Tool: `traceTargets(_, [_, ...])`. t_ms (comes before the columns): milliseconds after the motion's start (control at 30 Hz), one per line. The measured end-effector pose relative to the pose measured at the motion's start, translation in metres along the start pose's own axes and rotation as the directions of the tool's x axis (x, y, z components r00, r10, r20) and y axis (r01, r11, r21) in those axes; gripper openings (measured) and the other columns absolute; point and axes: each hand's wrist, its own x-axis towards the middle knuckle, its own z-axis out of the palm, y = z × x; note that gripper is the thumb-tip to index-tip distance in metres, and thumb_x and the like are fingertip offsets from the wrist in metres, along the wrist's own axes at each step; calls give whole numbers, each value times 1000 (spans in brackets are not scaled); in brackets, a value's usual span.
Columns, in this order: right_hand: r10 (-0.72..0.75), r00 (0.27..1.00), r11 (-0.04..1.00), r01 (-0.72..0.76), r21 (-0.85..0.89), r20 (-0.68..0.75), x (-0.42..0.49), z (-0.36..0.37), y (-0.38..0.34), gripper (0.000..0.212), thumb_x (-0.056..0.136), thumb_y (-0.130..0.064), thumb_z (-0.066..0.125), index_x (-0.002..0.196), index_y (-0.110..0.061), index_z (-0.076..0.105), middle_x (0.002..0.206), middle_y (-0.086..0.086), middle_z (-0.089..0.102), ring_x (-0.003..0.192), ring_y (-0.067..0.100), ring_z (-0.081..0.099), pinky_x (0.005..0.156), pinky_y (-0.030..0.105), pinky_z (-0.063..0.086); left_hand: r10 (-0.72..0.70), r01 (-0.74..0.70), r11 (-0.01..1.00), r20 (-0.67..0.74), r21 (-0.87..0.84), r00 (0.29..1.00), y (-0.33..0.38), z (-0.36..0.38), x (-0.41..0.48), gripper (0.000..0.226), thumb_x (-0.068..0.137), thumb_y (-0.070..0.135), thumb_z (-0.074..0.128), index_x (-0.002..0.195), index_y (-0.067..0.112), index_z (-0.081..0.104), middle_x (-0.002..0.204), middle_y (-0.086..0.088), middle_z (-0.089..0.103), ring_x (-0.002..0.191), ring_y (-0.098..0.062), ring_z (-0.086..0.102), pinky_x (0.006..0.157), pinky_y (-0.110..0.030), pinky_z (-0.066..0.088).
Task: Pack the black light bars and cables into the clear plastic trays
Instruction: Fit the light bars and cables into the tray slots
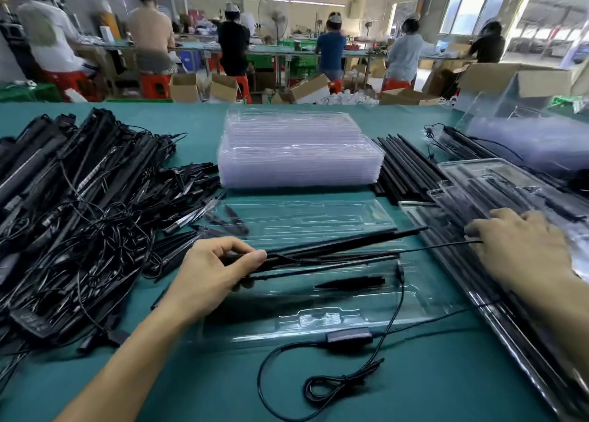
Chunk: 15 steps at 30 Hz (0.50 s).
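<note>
My left hand grips the near ends of a few black light bars and holds them slanted over an open clear plastic tray on the green table. A black cable with an inline controller box trails from the bars over the tray's front edge and loops on the table. My right hand lies on the packed clear trays at the right, and a thin cable end reaches its fingertips; whether they pinch it is unclear.
A big tangled heap of black bars and cables fills the left side. A stack of empty clear trays stands at the middle back, with loose black bars beside it. Other people work at benches behind.
</note>
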Motion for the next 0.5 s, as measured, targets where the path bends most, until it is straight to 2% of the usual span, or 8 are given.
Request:
traceTargets(67, [-32,999,998,30,58,32,-2,-4,-3,34,92,-46,56,126,-43,58,145,3,45,128,34,41,104,43,36,0,0,1000,-10,-17,1000,-1,-5,1,20,72,41,74,73,21,75,61,-9,70,53,-18,67,48,-21,49])
traceTargets(133, [-85,996,981,89,171,-29,-8,-9,-10,28,90,-42,62,116,-34,66,141,7,48,127,35,41,102,44,36,-3,2,1000,-26,-29,1000,-2,-12,0,19,73,40,73,74,21,75,61,-12,70,52,-18,66,46,-21,48])
traceTargets(200, [-181,980,918,200,343,-85,-19,-17,-17,12,88,-33,67,94,-23,71,117,7,61,109,32,54,89,40,43,-9,8,999,-46,-31,999,-4,-19,-1,19,73,40,73,74,21,75,62,-13,70,52,-19,66,44,-20,47])
traceTargets(233, [-241,967,859,250,447,-77,-26,-20,-18,12,88,-31,67,82,-21,69,99,4,66,93,26,60,79,36,46,-16,14,999,-47,-31,999,-5,-22,-1,19,73,40,73,74,21,75,61,-13,70,52,-19,66,43,-20,46])
traceTargets(300, [-338,941,741,283,609,-26,-45,-28,-21,23,87,-32,67,67,-22,62,66,-2,65,63,11,58,61,28,44,-39,38,999,-27,-35,999,-5,-28,-1,22,71,42,74,73,20,75,60,-12,69,52,-18,66,41,-19,44])
traceTargets(333, [-384,923,688,289,666,-5,-54,-32,-22,24,87,-33,66,66,-25,59,60,-5,64,55,8,56,56,25,43,-56,56,998,-4,-26,998,-5,-30,0,24,70,44,74,72,20,75,59,-11,69,52,-18,66,40,-19,43])
traceTargets(400, [-468,883,621,314,718,19,-67,-35,-28,17,88,-37,64,72,-34,59,58,-11,63,52,8,57,53,24,44,-90,89,996,44,14,995,-6,-33,1,27,70,45,75,71,18,74,59,-10,68,52,-18,66,42,-17,42])
traceTargets(500, [-519,854,636,357,684,37,-69,-24,-43,10,90,-38,61,85,-46,59,69,-14,63,64,3,59,63,24,49,-121,119,992,61,41,991,-10,-34,5,29,72,46,75,73,17,74,61,-12,69,53,-22,63,44,-19,40])
